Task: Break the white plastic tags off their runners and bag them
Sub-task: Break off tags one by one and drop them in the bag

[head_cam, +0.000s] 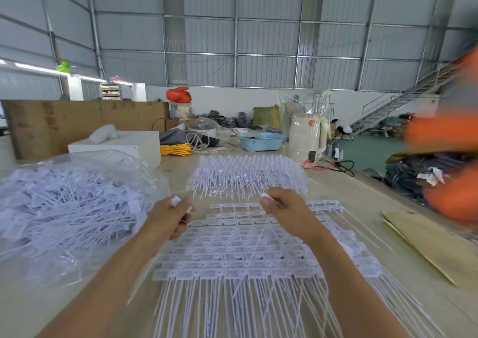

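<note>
Bag (77, 195) of loose white tags, far left on table (349, 198) | left hand (172, 215) curled, pinching a small white piece | tag sheets (232, 249) stacked beneath both hands | right hand (284, 209) curled, pinching a white strip | more tags (245, 174) behind.

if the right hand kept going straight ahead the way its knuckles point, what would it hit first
Probably the far batch of white tags lying beyond the right hand, on the table. The hand is raised over the near sheet of tags, so depth is unclear; it might pass just above that batch.
</note>
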A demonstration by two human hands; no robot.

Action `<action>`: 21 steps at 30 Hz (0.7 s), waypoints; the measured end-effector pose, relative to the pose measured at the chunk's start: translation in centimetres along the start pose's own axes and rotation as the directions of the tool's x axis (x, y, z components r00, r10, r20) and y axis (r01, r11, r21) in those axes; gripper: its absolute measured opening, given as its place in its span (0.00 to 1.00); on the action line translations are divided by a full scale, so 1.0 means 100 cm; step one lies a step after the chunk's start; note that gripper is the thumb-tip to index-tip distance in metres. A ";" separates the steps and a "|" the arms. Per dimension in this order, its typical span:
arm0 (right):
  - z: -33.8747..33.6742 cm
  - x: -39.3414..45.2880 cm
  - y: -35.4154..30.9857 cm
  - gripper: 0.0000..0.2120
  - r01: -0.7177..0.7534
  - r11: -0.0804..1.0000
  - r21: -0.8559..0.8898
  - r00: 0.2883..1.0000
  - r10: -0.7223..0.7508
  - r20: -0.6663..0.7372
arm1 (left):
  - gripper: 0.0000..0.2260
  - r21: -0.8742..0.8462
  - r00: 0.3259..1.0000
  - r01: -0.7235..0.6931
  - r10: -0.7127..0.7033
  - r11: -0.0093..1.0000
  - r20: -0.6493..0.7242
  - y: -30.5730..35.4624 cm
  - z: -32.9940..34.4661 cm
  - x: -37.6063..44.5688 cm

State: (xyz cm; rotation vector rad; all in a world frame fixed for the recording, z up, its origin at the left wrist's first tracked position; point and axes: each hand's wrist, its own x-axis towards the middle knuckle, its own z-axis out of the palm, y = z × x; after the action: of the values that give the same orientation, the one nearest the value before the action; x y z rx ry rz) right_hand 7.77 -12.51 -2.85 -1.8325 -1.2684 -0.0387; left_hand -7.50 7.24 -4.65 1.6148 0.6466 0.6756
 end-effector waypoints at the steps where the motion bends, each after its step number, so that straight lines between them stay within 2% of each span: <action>1: 0.005 0.001 -0.009 0.16 0.046 0.998 0.032 0.999 -0.046 0.015 | 0.08 -0.028 1.000 -0.014 0.014 1.000 0.015 -0.003 0.008 -0.002; 3: 0.026 0.002 -0.027 0.14 0.126 0.992 0.009 0.988 -0.126 0.092 | 0.12 -0.100 0.995 -0.010 0.020 0.995 0.098 -0.006 0.034 -0.008; 4: 0.036 0.002 -0.033 0.11 0.154 0.988 -0.019 0.982 -0.151 0.117 | 0.18 -0.165 0.987 0.008 0.019 0.986 0.159 -0.004 0.045 -0.012; 6: 0.048 0.003 -0.036 0.05 0.176 0.983 -0.058 0.981 -0.170 0.099 | 0.30 -0.285 0.961 0.062 0.020 0.956 0.277 0.000 0.060 -0.019; 7: 0.051 0.004 -0.034 0.03 0.158 0.985 -0.066 0.986 -0.153 0.073 | 0.31 -0.302 0.953 0.055 0.041 0.952 0.301 0.001 0.065 -0.021; 9: 0.051 0.003 -0.032 0.01 0.101 0.995 -0.022 0.994 -0.100 0.052 | 0.26 -0.262 0.954 -0.048 0.122 0.964 0.272 -0.001 0.070 -0.028; 12: 0.048 0.000 -0.032 0.08 0.057 0.997 0.054 0.992 -0.063 0.113 | 0.17 -0.215 0.973 -0.164 0.194 0.963 0.127 -0.004 0.070 -0.030; 15: 0.041 0.002 -0.030 0.12 -0.025 0.997 0.072 0.990 0.015 0.138 | 0.16 -0.182 0.971 -0.228 0.237 0.956 0.026 -0.002 0.063 -0.028; 18: 0.038 0.002 -0.029 0.05 -0.066 0.993 0.098 0.985 0.049 0.166 | 0.15 -0.189 0.961 -0.255 0.271 0.948 0.061 0.000 0.064 -0.033; 21: 0.037 0.001 -0.027 0.08 -0.072 0.997 0.020 0.981 0.067 0.180 | 0.15 -0.190 0.963 -0.261 0.269 0.946 0.021 -0.001 0.068 -0.034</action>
State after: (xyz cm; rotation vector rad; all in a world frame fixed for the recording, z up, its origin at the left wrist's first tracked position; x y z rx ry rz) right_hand 4.18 -9.75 -3.34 -1.8896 -1.3196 0.1849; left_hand -4.77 0.19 -5.85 1.5508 0.3220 0.8659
